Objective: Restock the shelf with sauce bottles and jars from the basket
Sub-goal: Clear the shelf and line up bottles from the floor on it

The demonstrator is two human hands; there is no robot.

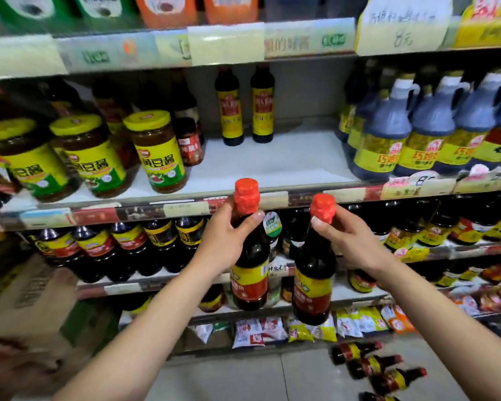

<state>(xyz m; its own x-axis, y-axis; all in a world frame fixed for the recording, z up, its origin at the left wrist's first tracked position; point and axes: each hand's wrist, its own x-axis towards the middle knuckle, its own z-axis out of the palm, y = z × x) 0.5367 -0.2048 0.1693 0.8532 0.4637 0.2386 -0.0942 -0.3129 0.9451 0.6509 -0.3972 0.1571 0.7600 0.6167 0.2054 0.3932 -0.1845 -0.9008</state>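
Shelf point(272, 163) restock, two in hand

Jars point(156, 151) with yellow lids stand at the shelf's left end. The left grip point(226, 238) is curled tight round the neck of the left bottle point(250, 282), red-capped and upright just below the shelf edge. Just beside it, the right grip point(347, 241) pinches the neck of the right bottle point(315, 273), slightly lower. Two back bottles point(245, 108) stand behind the bare middle, jugs point(388, 134) crowd the right end, and spare bottles point(379, 369) lie on the floor.

A pale tiled floor point(229, 380) runs under the tiered shelf rack point(287, 160), its back panel point(301, 94) off-white; brown cardboard boxes point(32, 290) stacked by its left end.
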